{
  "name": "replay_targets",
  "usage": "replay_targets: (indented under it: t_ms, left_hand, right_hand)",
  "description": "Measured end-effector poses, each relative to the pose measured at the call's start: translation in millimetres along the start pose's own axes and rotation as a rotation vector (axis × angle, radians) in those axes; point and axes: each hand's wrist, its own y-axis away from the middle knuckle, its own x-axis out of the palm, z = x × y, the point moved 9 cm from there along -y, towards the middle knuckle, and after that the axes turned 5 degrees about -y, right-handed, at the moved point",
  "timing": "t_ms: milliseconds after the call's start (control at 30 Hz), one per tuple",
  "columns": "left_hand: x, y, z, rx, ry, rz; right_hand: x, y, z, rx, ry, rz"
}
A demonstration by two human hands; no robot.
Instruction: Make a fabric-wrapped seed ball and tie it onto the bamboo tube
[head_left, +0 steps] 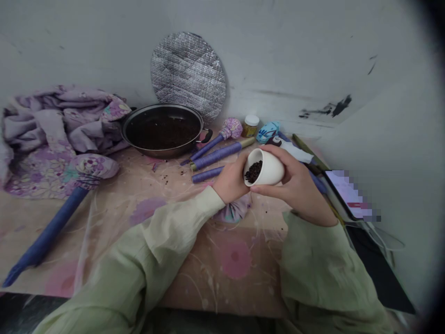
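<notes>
- From my far seat, I saw the right hand (295,185) grasping a white cup (274,170) from its outer side, with thumb below and the fingers over the upper side.
- The left hand (231,181) was close at the open mouth of this cup; its fingers went behind the rim, so I could not tell if it also gripped or only supported.
- The cup was tilted, mouth toward the left hand, and inside I saw small dark dried pieces (253,172), lying near the lower rim.
- I judged that the step in hand was holding this cup and controlling its tilt. Any next move called for a steady wrist, because with more tilt the pieces could fall out.
- To the left of the grip and farther away stood a dark pan (158,153), with a thin brownish layer (167,132) on its bottom; what it was, I could not tell.
- Just beyond the grip was a small jar (249,130) with a white lid, closed, something yellowish inside.
- Between the pan and the grip lay purple wrapped sticks (217,156), and some dark crumbs (166,178) were scattered on the table cover (205,290).
- Under the hands was a crumpled flowered cloth (233,212), partly hidden.
</notes>
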Motion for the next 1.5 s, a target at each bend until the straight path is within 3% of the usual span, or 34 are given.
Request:
replay_targets:
  t_ms: [700,1500]
  left_hand:
    - [2.4,0,4,-0.012,-0.056,0.035]
    - [2.5,-1,5,-0.054,-0.053,0.037]
  right_hand:
    - [0,-1,-11,0.031,-0.030,-0.014]
    - [-2,-1,-2,0.035,0.002,-0.029]
